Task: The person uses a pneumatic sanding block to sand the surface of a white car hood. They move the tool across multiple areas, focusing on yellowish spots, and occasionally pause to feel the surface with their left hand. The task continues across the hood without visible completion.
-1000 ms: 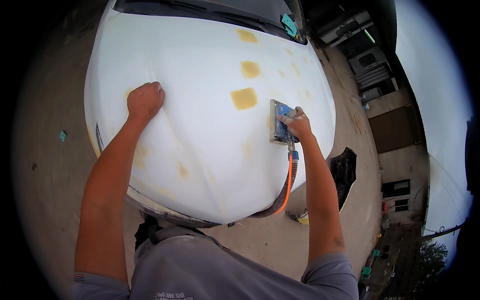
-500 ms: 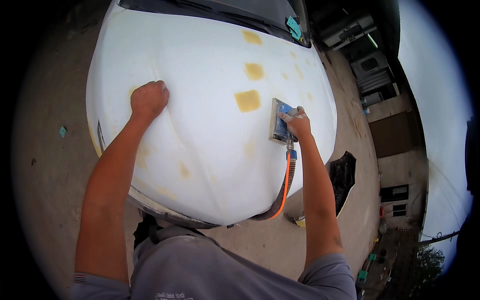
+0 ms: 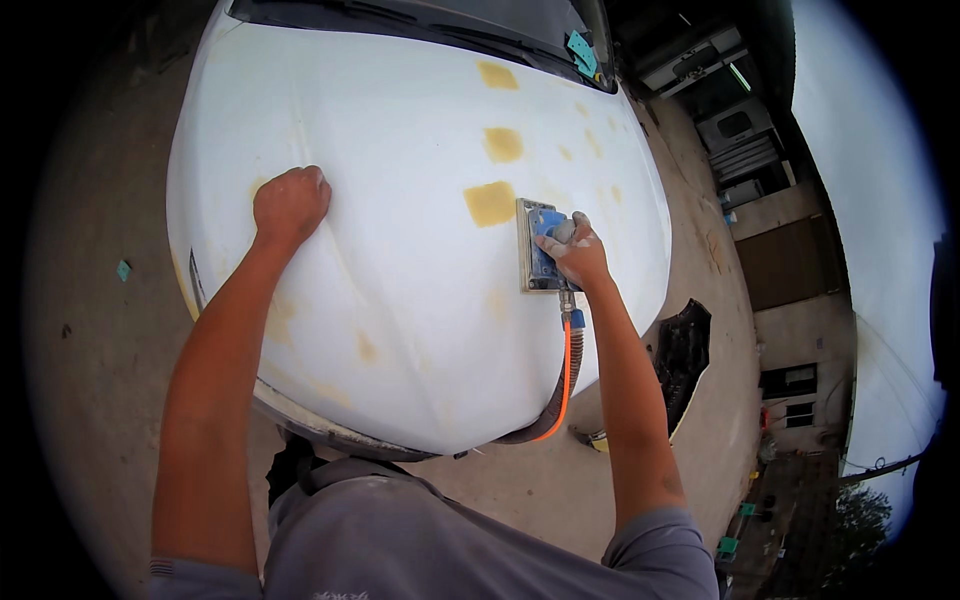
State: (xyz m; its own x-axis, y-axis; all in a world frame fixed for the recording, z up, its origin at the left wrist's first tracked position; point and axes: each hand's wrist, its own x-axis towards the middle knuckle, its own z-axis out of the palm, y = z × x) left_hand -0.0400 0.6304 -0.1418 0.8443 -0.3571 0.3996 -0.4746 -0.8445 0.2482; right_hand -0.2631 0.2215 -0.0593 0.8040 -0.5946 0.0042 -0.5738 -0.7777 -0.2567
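A white car hood [image 3: 400,330] with sanded-looking yellowish patches [image 3: 491,204] spreads in front of me. My right hand [image 3: 577,250] grips the top of a blue rectangular sander [image 3: 543,225], whose pad lies against the hood just right of the largest patch. From the sander's near end, an orange air line [image 3: 567,375] and a dark ribbed hose [image 3: 575,350] run down over the hood's front edge. On the left side of the hood my left hand [image 3: 291,207] rests closed in a fist; nothing shows in it, though its underside is hidden.
Past the hood is the windshield [image 3: 480,15], with turquoise perforated sheets [image 3: 582,55] at its right corner. A dark curved car panel [image 3: 682,365] lies on the concrete floor to the right. One turquoise scrap [image 3: 124,270] is on the floor at left. Buildings stand farther right.
My right hand has slid the sander a little to the left across the hood, closer to the largest yellowish patch. The left fist stays at nearly the same spot.
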